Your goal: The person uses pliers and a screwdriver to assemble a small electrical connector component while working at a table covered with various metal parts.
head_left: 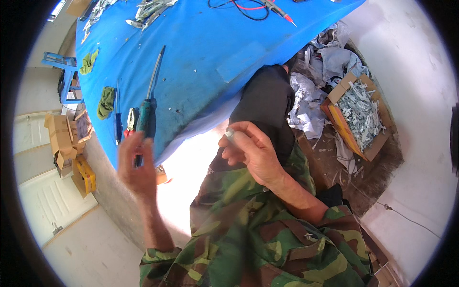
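Observation:
My right hand (256, 150) is above my lap, thumb and fingers pinching a small pale grey-white piece (230, 133), too small to name. My left hand (137, 165), smeared by motion, is at the near edge of the blue-covered table, just below a long screwdriver (144, 115) with a green handle. Whether it touches that handle cannot be made out. Beside the screwdriver lie pliers (130, 122) with red on their grips, partly hidden by my left hand. A slim blue-handled screwdriver (118, 125) lies to their left.
The blue cloth (196, 71) also carries green rags (106, 102), a heap of metallic strips (149, 13) and a test probe (282, 13) with leads. A carton of shredded-looking strips (359, 115) and plastic bags (306, 95) sit right; cardboard boxes (62, 138) and a blue stool (69, 71) left.

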`<control>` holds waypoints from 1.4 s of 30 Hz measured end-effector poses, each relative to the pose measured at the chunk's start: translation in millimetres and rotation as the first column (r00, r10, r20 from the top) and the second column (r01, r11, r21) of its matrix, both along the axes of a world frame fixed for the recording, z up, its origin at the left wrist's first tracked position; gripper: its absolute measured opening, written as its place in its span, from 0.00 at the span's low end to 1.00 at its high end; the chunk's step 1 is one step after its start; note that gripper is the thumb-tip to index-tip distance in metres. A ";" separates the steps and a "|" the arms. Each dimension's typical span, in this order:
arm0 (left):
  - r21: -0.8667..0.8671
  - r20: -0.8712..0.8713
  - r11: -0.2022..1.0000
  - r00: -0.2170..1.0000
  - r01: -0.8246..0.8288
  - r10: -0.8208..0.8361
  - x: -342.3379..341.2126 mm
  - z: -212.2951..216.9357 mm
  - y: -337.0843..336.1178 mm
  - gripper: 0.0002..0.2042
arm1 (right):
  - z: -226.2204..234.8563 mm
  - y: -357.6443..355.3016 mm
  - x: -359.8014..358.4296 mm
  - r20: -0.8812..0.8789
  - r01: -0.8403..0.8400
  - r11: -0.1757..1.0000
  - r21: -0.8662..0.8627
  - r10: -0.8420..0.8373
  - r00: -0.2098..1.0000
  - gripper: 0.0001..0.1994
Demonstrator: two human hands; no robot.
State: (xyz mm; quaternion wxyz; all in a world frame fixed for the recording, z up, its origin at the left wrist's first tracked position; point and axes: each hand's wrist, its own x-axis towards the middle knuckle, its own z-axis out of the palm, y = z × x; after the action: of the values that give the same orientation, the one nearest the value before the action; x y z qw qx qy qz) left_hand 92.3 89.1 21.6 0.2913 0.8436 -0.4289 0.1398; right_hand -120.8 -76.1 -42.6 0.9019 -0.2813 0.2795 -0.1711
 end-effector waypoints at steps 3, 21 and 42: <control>-0.088 -0.344 0.971 0.908 0.223 -0.240 -55.8 -1.9 -33.3 0.15 | 0.8 2.5 0.5 -0.013 0.006 0.999 -0.033 -0.006 1.000 0.12; -0.143 -0.772 0.982 0.606 0.124 -0.189 -89.3 -21.4 -65.2 0.05 | 10.8 9.4 -0.7 -0.050 0.028 0.902 -0.432 -0.055 0.997 0.10; -0.090 -0.672 0.924 0.661 0.373 -0.332 -70.7 -23.1 -61.0 0.04 | 10.9 6.9 0.5 -0.113 0.003 0.737 -0.676 -0.108 0.988 0.11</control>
State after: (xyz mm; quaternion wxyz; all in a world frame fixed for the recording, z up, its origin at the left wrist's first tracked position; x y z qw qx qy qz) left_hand 21.6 28.1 -1.5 0.4246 0.7444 -0.4521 -0.2473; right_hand -120.4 -69.2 -31.7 0.7108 -0.5915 0.2718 -0.2665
